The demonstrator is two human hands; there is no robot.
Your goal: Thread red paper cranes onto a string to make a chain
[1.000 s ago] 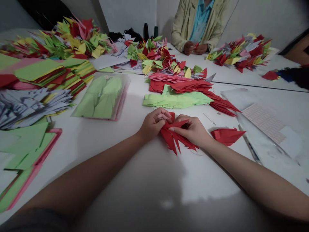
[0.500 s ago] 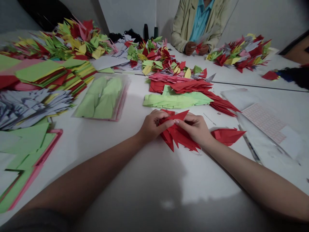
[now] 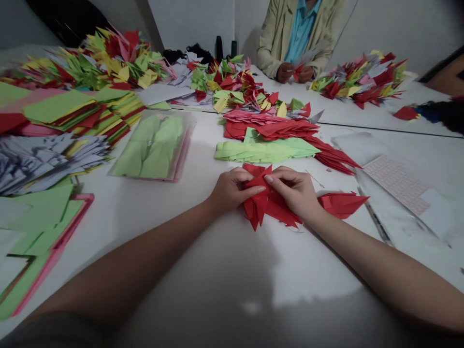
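Dead centre, red folded paper (image 3: pixel 256 207) sits between the hands: left hand (image 3: pixel 231 191) grips it, thumb across the front, fingertips hidden; right hand (image 3: pixel 295 191) pinches its upper part, thumb pressed in, fingers curled. Ten o'clock from there, a clear sleeve (image 3: pixel 187 133) holds green paper (image 3: pixel 163 145)! Three o'clock, clear plastic (image 3: pixel 388 223) and a gridded sheet (image 3: pixel 395 183), inside or beneath, can't tell.

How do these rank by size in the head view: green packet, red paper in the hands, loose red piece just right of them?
1. Green packet
2. Red paper, partly covered
3. Loose red piece
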